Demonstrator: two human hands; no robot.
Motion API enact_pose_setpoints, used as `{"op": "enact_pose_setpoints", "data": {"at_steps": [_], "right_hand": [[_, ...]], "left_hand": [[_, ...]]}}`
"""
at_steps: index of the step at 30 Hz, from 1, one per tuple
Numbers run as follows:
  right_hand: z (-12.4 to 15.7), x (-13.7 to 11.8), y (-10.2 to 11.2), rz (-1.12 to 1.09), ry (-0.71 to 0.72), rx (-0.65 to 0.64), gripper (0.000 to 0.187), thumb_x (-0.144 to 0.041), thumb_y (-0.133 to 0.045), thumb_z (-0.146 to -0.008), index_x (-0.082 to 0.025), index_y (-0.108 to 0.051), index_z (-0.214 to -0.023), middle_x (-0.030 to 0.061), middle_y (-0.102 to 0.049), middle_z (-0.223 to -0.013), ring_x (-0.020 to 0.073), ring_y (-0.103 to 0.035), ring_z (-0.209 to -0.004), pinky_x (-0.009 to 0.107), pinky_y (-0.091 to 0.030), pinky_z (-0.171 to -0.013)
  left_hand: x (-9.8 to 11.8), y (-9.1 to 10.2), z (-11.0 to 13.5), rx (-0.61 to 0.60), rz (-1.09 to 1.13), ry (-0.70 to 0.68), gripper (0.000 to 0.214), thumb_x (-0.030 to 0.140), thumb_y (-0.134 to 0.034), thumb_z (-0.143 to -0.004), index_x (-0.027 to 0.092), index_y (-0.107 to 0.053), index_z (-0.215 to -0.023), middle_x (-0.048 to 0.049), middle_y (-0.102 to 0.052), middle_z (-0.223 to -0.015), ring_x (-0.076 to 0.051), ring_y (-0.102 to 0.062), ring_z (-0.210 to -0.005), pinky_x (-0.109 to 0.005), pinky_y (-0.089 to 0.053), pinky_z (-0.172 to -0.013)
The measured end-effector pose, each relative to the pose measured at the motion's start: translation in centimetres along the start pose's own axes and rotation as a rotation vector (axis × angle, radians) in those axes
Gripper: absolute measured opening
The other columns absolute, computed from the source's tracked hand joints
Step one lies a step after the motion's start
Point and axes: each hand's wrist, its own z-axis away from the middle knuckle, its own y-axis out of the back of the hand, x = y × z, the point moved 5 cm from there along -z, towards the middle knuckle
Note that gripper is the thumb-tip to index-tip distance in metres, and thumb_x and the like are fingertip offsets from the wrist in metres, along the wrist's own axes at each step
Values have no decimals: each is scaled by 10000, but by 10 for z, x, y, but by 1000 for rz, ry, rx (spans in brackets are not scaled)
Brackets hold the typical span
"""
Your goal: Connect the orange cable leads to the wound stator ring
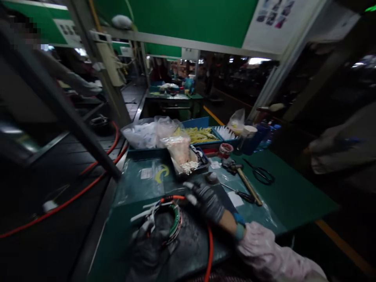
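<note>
My left hand [147,248], in a dark glove with pale fingertips, is closed around the lower left side of a coiled wire bundle [177,219]. The bundle has green, white and dark wires, with white sleeved ends sticking out to the left. From the top of the coil an orange cable [178,197] runs right to my right hand [207,199], also gloved, whose fingers are closed at it. Exactly how the fingertips grip is blurred. An orange-red length [210,250] emerges below my right wrist; whether it is the same cable is hidden. A dark mat [190,239] lies underneath.
Right of my hands lie a hammer [248,184], a screwdriver [245,196] and black scissors [263,175]. Behind stand a parts tray [202,169], plastic bags [143,133], yellow pieces [201,135] and bottles [249,139]. A metal post [96,145] rises left. A person's sleeve [346,141] shows right.
</note>
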Motion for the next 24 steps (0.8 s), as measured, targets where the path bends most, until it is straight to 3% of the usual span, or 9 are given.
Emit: {"op": "enact_pose_setpoints", "data": {"at_steps": [4, 7, 10, 16, 20, 24], "right_hand": [[-51, 18, 37, 60, -29, 198, 375, -307, -520, -1070, -237, -774, -1336, 156, -744, -1333, 329, -712, -1267, 544, -579, -1144], [-74, 27, 45, 151, -3, 255, 387, -260, -573, -984, -241, -788, -1305, 157, -732, -1297, 337, -702, -1210, 538, -598, -1078], [-70, 28, 51, 259, 64, 278, 382, -246, -610, -915, -234, -803, -1245, 152, -738, -1219, 328, -711, -1081, 516, -620, -957], [-36, 13, 77, 219, 204, 476, 131, -315, -679, -987, -268, -725, -1100, 74, -720, -1050, 272, -721, -978, 450, -619, -890], [-37, 5, 52, 355, 337, 345, 448, -368, -715, -1010, -289, -645, -1445, 107, -752, -1341, 307, -699, -1254, 494, -568, -1082], [-43, 19, 12, 550, 294, 82, 543, -345, -616, -1066, -259, -570, -1601, 119, -669, -1586, 360, -497, -1568, 614, -319, -1319]], "left_hand": [[8, -3, -3, -42, -11, 42, 124, 452, -820, -842, 329, -812, -857, -60, -807, -989, -304, -693, -1045, -418, -499, -910], [15, 1, -8, -33, 12, 94, 210, 525, -845, -828, 321, -808, -864, -63, -807, -1017, -291, -679, -1062, -401, -487, -928], [18, 4, -10, -13, 43, 131, 220, 513, -880, -811, 313, -802, -860, -50, -809, -1027, -280, -669, -1070, -391, -470, -944], [17, 5, -9, 12, 76, 107, 209, 509, -858, -842, 316, -779, -830, -43, -792, -959, -283, -652, -1062, -397, -442, -935], [15, 3, -9, 20, 66, 79, 230, 514, -839, -850, 300, -768, -806, -75, -769, -1004, -286, -636, -1070, -392, -436, -940], [15, 2, -8, 17, 69, 95, 235, 514, -872, -816, 298, -780, -824, -88, -756, -1084, -289, -622, -1090, -393, -433, -948]]}}
